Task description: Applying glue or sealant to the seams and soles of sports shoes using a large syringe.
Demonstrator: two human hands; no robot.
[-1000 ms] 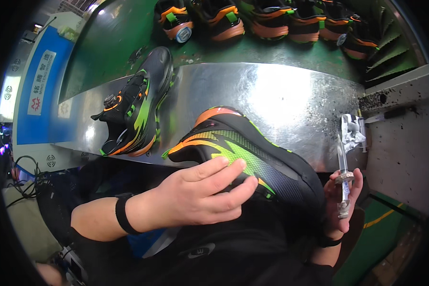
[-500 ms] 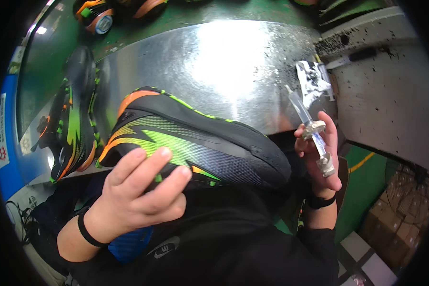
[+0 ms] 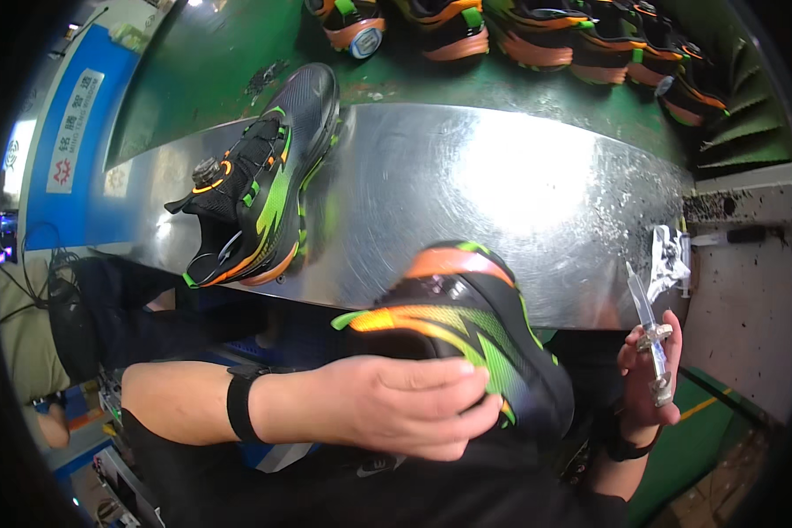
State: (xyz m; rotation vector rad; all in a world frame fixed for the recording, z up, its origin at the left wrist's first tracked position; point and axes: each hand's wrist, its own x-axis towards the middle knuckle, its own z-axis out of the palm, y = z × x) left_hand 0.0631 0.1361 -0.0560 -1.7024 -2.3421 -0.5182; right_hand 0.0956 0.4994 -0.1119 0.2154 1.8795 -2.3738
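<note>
Syringe [image 3: 641, 304] is held upright at near right in the half-curled right hand [image 3: 646, 387], its tip pointed far. At near centre, a black-green shoe [image 3: 493, 334] is seen tilted on its side beside the metal plate's near edge. Its upper is overlapped by the left hand [image 3: 414, 409], fingers bent together; whether anything is gripped cannot be told. Another shoe [image 3: 277, 194] is set on the metal plate [image 3: 414, 176], left.

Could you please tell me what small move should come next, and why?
Perhaps bring the syringe toward the nearer shoe: the right hand holds it with the tip clear of that shoe, while the left hand is at the shoe's side.
</note>
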